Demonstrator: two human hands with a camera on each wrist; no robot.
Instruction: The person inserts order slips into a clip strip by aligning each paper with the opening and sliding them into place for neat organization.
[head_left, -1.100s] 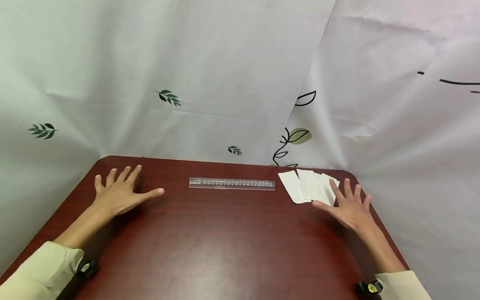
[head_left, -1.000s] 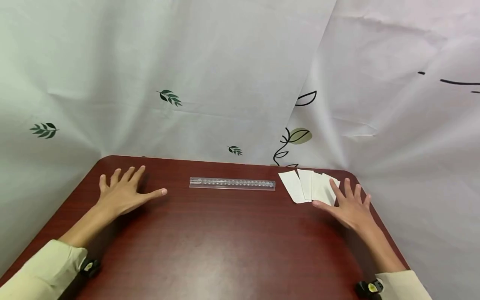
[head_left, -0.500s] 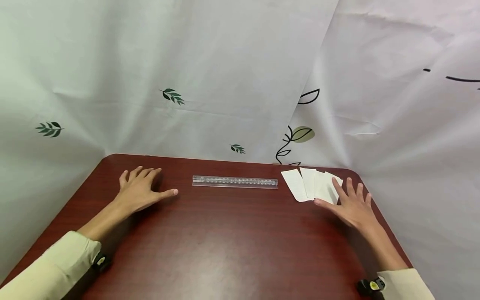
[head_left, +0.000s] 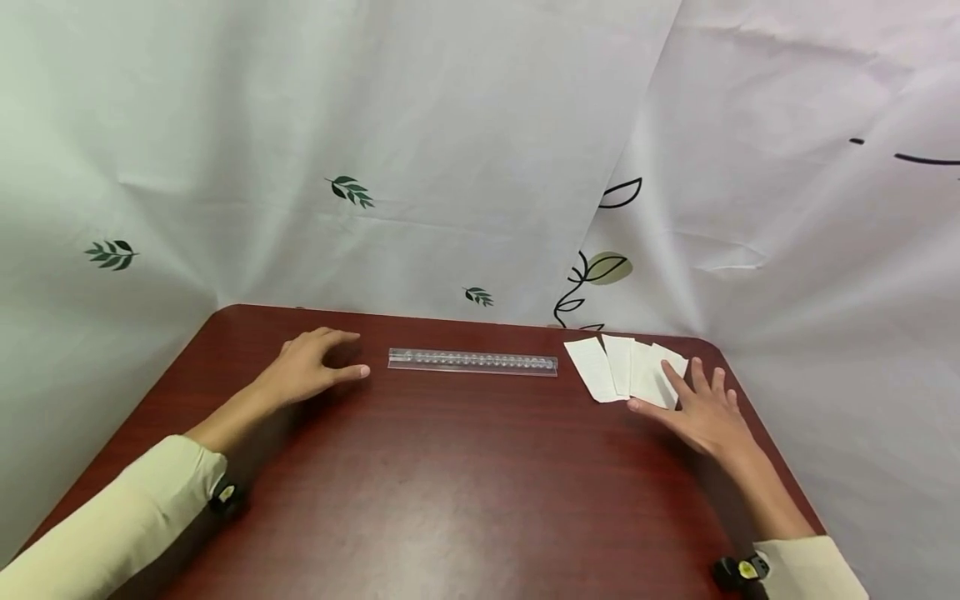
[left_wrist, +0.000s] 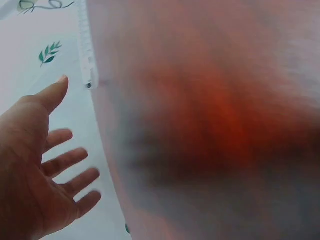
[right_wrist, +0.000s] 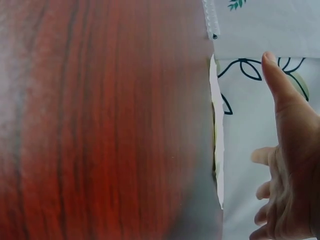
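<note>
A clear plastic strip [head_left: 472, 361] with a row of round bumps along it lies near the table's back edge. Just left of its end is my left hand [head_left: 303, 368], thumb and fingers pointing at the strip, holding nothing. Several white paper pieces [head_left: 618, 367] lie fanned out and overlapping to the right of the strip. My right hand [head_left: 705, 414] is spread at the right end of the papers, its thumb and forefinger overlapping them in the head view; whether they touch I cannot tell. In the right wrist view the papers [right_wrist: 216, 135] show edge-on.
The dark red wooden table [head_left: 465, 483] has rounded back corners. White cloth [head_left: 420, 150] with printed leaves hangs behind it and along both sides. A black strap device [head_left: 225, 493] sits at the left cuff, another device [head_left: 741, 571] at the right.
My left hand has moved right toward the plastic strip, and its spread fingers have drawn together. The right hand has hardly moved. The strip and papers lie as before; the head view shifted slightly.
</note>
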